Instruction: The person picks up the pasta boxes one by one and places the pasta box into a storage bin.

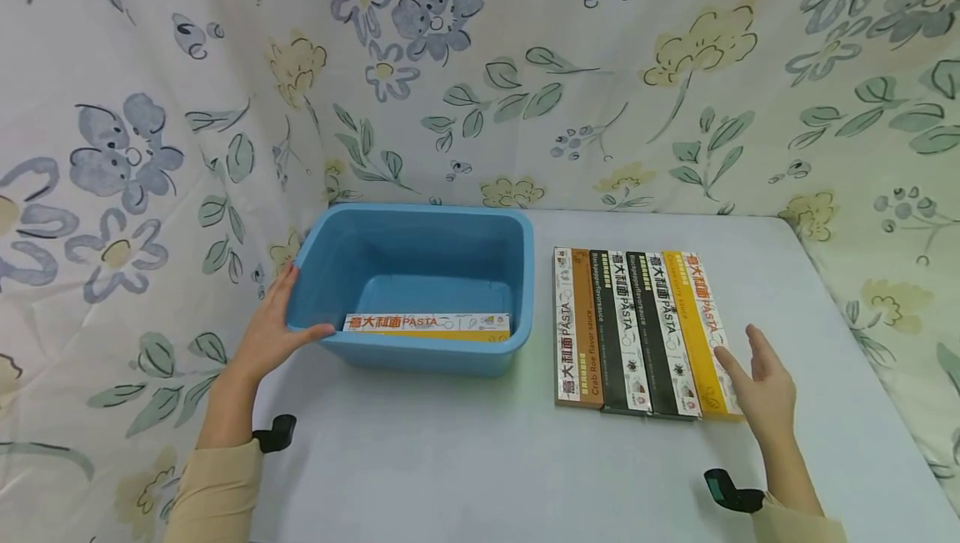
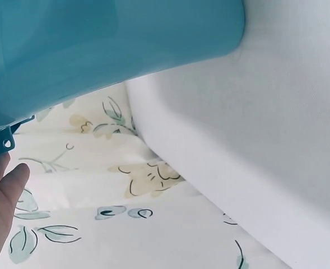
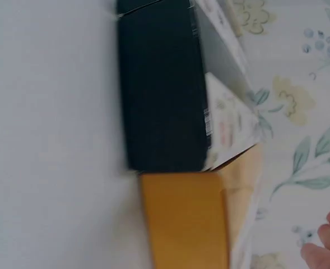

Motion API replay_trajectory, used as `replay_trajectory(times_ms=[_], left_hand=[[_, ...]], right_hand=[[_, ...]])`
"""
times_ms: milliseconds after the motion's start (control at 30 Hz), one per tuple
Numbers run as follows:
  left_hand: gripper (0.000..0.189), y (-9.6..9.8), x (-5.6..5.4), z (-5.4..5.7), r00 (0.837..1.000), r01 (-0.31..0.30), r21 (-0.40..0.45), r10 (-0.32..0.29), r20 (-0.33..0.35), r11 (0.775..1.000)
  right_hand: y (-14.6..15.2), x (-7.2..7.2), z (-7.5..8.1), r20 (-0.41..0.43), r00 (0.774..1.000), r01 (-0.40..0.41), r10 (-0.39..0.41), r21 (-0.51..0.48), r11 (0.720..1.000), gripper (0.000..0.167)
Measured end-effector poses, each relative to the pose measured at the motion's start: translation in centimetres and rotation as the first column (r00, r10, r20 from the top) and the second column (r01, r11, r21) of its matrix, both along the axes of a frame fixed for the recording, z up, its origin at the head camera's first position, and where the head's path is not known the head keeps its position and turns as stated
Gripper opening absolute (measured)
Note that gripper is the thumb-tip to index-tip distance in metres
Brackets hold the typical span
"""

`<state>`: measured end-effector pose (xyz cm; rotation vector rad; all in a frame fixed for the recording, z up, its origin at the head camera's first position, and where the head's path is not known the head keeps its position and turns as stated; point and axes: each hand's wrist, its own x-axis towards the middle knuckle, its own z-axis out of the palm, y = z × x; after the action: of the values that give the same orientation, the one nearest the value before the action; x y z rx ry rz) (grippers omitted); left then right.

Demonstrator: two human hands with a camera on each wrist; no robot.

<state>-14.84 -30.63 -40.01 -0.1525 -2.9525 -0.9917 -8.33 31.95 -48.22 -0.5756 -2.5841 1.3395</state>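
Note:
A blue plastic bin [image 1: 420,355] stands left of centre, with one white and yellow pasta box [image 1: 427,324] lying along its front wall inside. My left hand [image 1: 272,330] rests spread at the bin's left front corner, thumb along the front rim and fingers against the left side. Its fingers [image 2: 10,179] show below the rim in the left wrist view. My right hand [image 1: 768,393] hovers beside the yellow pasta box [image 1: 701,334], thumb and fingers apart, holding nothing. To that box's left lie two black pasta boxes [image 1: 660,334] [image 3: 162,89] and a brown one [image 1: 581,326].
The boxes lie side by side on a white table [image 1: 450,460], right of the bin. A floral curtain [image 1: 487,67] hangs behind and along both sides. Black wrist mounts [image 1: 277,433] show on both arms.

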Motion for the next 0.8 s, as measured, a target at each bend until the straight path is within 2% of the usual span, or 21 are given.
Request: replay_trajectory(times_ms=[167,267,333,400,500,600,667,800], left_hand=[[0.11,0.0,0.0,0.0,1.0,-0.007,-0.008,0.007,0.005,1.0],[0.11,0.0,0.0,0.0,1.0,-0.011,-0.012,0.011,0.005,1.0],[0.109,0.0,0.1,0.0,1.0,-0.014,-0.015,0.015,0.007,1.0],[0.108,0.1,0.1,0.0,1.0,-0.017,-0.015,0.017,0.008,1.0],[0.108,0.1,0.1,0.0,1.0,-0.018,-0.015,0.018,0.008,1.0],[0.108,0.1,0.1,0.0,1.0,-0.015,-0.013,0.015,0.005,1.0],[0.109,0.1,0.1,0.0,1.0,-0.013,-0.013,0.013,0.004,1.0],[0.109,0.1,0.1,0.0,1.0,-0.01,-0.008,0.01,0.007,1.0]], right_hand=[[2.6,0.2,-4.6,0.039,0.999,-0.004,0.003,0.031,1.0,0.083],[3.3,0.4,-6.2,0.087,0.996,-0.009,0.004,0.058,0.998,0.089],[3.0,0.6,-6.0,0.127,0.992,-0.008,0.003,0.034,0.999,0.09],[2.3,0.8,-5.1,0.188,0.982,-0.004,0.0,0.019,1.0,0.092],[1.2,1.1,-3.9,0.281,0.96,-0.005,0.006,-0.004,1.0,0.097],[0.7,1.1,-3.5,0.357,0.934,-0.02,0.013,0.016,1.0,0.103],[0.7,1.1,-3.5,0.384,0.923,-0.025,0.013,0.029,0.999,0.105],[1.2,0.9,-3.4,0.385,0.923,-0.032,0.003,0.07,0.997,0.106]])
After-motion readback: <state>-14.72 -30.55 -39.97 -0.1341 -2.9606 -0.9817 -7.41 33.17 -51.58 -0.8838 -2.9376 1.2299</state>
